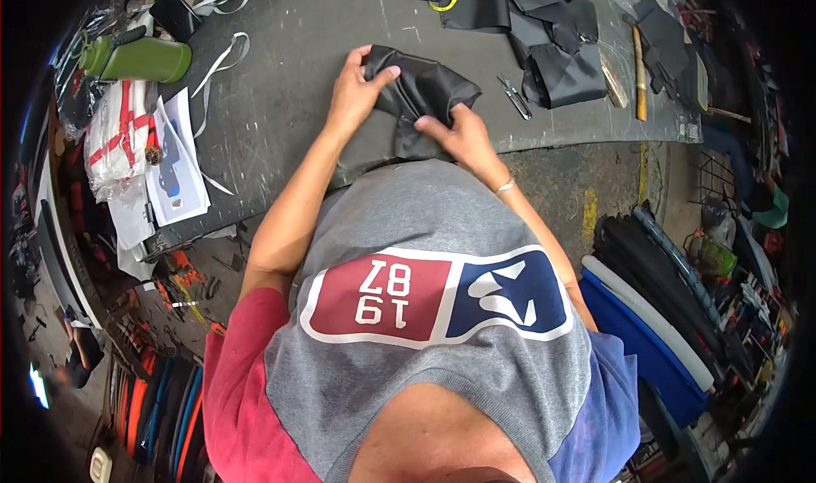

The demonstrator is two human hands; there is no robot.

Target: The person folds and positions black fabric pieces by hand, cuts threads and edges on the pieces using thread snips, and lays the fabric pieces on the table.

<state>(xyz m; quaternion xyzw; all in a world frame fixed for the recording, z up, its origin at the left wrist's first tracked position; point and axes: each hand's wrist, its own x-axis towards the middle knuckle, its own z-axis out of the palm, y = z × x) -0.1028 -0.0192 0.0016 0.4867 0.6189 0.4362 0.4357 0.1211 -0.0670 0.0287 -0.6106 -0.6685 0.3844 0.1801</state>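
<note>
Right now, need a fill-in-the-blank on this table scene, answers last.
The left hand and right hand both hold the same fabric, coloured ____.
The bottle on the table is ____.
The tape measure beyond the hands is ____.
The small metal tool lies to the ____ of both hands.
Missing words: black; green; yellow; right

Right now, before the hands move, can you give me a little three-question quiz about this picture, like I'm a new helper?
1. What colour is the bottle?
2. True or false: the left hand and the right hand both touch the black material.
3. Which is nearer the black material: A, the small metal tool, or B, the bottle?
Key: 1 green; 2 true; 3 A.
</note>
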